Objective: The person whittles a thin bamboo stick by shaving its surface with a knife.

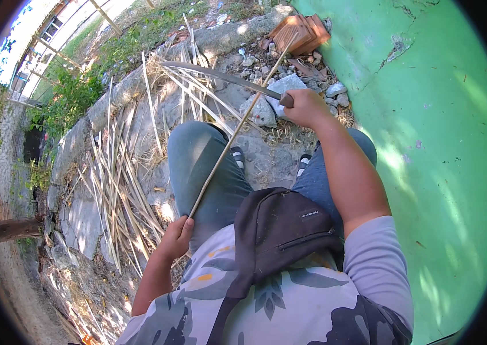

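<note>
My left hand [177,237] is closed round the near end of a long thin wooden strip [218,163], beside my left thigh. The strip slants up and away to the right across my lap. In my right hand [311,108] is the dark handle of a long machete [216,73] with a slightly curved blade. Its blade points left and crosses the strip towards the strip's far end; whether the edge touches it I cannot tell. Beyond the blade lie several loose pale strips [197,95] on the ground.
A heap of pale strips [118,190] lies to my left. Broken concrete chunks [285,86] and stacked reddish tiles [301,33] are ahead. A low stone edge [220,39] curves round the far side. Green painted floor [433,190] spreads to my right.
</note>
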`<state>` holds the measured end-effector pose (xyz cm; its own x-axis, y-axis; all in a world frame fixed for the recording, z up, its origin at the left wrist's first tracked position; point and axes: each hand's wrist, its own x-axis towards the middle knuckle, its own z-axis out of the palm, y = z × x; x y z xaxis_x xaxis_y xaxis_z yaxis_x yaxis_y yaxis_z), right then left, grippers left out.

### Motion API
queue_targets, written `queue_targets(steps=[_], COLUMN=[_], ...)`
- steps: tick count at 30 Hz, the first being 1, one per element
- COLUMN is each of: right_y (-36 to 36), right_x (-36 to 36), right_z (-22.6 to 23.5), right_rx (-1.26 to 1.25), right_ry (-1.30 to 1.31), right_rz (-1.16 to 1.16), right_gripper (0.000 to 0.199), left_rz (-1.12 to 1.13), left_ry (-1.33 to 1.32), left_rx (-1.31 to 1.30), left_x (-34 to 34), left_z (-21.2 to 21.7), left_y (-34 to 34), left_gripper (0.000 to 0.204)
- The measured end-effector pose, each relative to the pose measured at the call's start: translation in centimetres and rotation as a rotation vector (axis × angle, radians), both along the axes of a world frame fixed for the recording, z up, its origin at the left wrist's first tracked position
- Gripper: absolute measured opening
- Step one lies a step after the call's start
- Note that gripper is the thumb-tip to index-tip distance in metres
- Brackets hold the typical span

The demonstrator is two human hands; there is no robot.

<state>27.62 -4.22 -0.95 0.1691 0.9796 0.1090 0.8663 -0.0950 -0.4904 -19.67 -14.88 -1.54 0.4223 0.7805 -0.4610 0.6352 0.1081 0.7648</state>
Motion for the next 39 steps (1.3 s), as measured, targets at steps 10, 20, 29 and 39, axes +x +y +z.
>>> queue_targets(steps=[10, 20, 29, 39], right_y=[-0.3, -1.0, 0.8, -1.2], right_x=[-0.5, -1.3, 1.6, -0.3], right_z=[1.8, 2.0, -0.5, 2.1], right_rx=[0.043, 0.123, 0.187, 0.137], right_ry=[-0.130, -0.090, 0.060, -0.144], right_rz=[0.142, 0.120, -0.150, 0.194], right_gripper=[0.015, 0.016, 0.016, 0.016], left_rz=[-0.007, 0.012, -0.005, 0.020], left_ry=[0.042, -0.012, -0.011, -0.013], left_rx=[0.035, 0.031, 0.065, 0.012], left_x=[-0.3, -1.1, -0.6, -1.0], left_z=[0.0, -1.2, -0.8, -1.1], left_y=[-0.2, -0.5, -0.2, -0.2], left_gripper=[0.040, 0.040, 0.039, 0.038])
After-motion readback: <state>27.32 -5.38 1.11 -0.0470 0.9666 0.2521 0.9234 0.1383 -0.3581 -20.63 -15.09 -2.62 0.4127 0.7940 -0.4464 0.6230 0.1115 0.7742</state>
